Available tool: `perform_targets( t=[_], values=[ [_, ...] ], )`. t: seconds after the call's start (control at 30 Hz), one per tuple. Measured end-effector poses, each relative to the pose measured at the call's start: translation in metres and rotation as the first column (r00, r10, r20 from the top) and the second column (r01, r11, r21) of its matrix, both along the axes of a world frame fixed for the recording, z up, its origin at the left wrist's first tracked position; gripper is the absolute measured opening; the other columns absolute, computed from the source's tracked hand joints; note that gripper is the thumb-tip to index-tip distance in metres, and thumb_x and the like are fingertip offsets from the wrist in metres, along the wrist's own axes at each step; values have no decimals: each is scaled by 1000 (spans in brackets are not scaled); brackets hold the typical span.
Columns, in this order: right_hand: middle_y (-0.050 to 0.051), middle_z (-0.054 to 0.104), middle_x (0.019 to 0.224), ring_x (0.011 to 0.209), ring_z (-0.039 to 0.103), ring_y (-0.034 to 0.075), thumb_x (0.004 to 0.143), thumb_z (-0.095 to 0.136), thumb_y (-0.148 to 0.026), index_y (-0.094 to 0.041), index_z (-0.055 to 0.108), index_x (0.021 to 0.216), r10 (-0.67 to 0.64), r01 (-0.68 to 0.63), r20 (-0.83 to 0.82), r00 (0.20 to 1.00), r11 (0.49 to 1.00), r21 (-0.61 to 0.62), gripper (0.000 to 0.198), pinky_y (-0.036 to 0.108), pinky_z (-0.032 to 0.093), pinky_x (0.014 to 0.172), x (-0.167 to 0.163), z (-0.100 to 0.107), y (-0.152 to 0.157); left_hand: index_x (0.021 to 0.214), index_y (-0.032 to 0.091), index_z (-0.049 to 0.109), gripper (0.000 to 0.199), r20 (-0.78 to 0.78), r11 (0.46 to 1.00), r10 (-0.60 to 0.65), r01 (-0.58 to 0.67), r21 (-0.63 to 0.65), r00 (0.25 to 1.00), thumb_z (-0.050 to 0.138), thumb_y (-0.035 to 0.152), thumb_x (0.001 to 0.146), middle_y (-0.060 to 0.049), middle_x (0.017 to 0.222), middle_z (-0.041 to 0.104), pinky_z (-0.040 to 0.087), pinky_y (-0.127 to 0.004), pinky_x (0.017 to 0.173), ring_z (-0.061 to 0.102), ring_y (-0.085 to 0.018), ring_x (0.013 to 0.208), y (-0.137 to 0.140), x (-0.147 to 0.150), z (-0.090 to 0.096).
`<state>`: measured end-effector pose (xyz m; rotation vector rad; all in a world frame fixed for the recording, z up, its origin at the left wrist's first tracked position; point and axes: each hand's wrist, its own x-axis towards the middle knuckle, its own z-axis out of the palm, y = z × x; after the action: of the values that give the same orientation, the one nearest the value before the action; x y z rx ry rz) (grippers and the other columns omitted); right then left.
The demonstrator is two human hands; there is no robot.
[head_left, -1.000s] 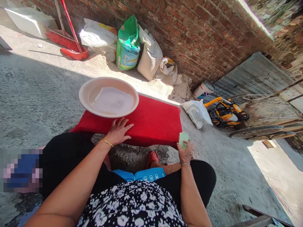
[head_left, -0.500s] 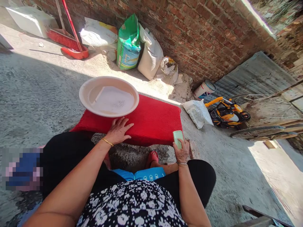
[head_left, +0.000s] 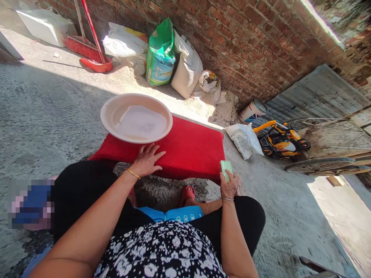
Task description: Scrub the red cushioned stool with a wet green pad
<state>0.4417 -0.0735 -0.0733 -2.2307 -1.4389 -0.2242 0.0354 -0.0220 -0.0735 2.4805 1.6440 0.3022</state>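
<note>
While the left hand [head_left: 146, 160] rests on the red mat [head_left: 188, 148], the right hand [head_left: 228, 185] grips seemingly soap [head_left: 226, 169].

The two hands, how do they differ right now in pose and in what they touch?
The left hand lies flat, fingers spread, palm down on the red mat, just below the basin; the right hand is closed around a green phone, held upright off the mat's right edge. The left hand holds nothing; the right hand grips. Both wrists wear a bangle.

Head-worn camera, looking forward and down, close over lap
</note>
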Motion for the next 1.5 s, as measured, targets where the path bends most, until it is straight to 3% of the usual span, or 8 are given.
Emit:
perform_targets(
  t=[0.17, 0.43, 0.63, 0.7, 0.97, 1.23, 1.43, 1.5],
  values=[
    [14, 54, 114, 106, 51, 26, 81, 51, -49, -19, 71, 100, 229, -232, 42, 972, 968, 96, 41, 40, 41, 91, -17, -10, 13, 136, 30, 46, 69, 14, 1000, 1, -1, 6, 1000, 67, 48, 73, -12, 148, 35, 16, -52, 111, 23, -33, 139, 0, -1, 0],
    [16, 55, 108, 100, 52, 28, 77, 51, -52, -17, 72, 98, -90, 89, -5, 996, 981, 174, 46, 44, 41, 87, 28, -10, 11, 135, 30, 47, 68, 51, 1000, -1, 1, 2, 999, 67, 47, 73, -12, 148, 37, 15, -51, 111, 24, -33, 139, 0, 0, -1],
    [14, 55, 111, 104, 51, 25, 81, 49, -53, -19, 71, 99, 192, -195, 38, 981, 970, 146, 44, 40, 41, 89, -7, -10, 18, 136, 30, 47, 68, 35, 1000, 2, -2, 1, 999, 67, 48, 73, -12, 148, 36, 16, -52, 110, 24, -32, 139, 0, -1, -1],
    [14, 56, 111, 103, 51, 25, 81, 49, -51, -20, 72, 98, 215, -220, 54, 975, 969, 116, 42, 40, 41, 88, -12, -11, 20, 136, 30, 46, 69, 30, 1000, 1, -1, 4, 1000, 68, 47, 73, -12, 148, 36, 17, -52, 110, 24, -33, 139, 0, -1, -1],
    [14, 57, 108, 98, 51, 26, 79, 49, -54, -19, 72, 98, -66, 66, 2, 998, 988, 137, 46, 40, 41, 86, 25, -11, 17, 135, 30, 47, 68, 47, 1000, -9, 8, 28, 999, 68, 47, 73, -12, 147, 37, 17, -52, 110, 26, -33, 138, 0, -2, -4],
    [15, 54, 112, 102, 51, 25, 81, 46, -57, -18, 72, 99, 215, -214, -7, 977, 974, 68, 50, 40, 42, 88, 9, -12, 21, 136, 30, 47, 68, 21, 1000, 3, -2, -16, 1000, 67, 48, 73, -12, 148, 36, 16, -52, 110, 24, -32, 139, 0, 0, 3],
    [17, 54, 110, 100, 51, 29, 79, 49, -55, -17, 72, 102, -60, 61, -14, 998, 997, 54, 50, 45, 41, 88, 24, -6, 18, 136, 30, 46, 68, 20, 1000, 1, -1, -15, 1000, 67, 48, 73, -12, 148, 36, 16, -51, 111, 24, -31, 139, -1, 0, 3],
    [16, 54, 111, 101, 51, 29, 79, 48, -56, -17, 71, 102, -83, 85, -31, 996, 992, 95, 51, 45, 41, 87, 21, -3, 19, 136, 30, 47, 68, 29, 1000, 5, -4, -20, 1000, 67, 48, 73, -12, 148, 36, 15, -51, 111, 24, -31, 139, -1, 0, 2]
  ],
)
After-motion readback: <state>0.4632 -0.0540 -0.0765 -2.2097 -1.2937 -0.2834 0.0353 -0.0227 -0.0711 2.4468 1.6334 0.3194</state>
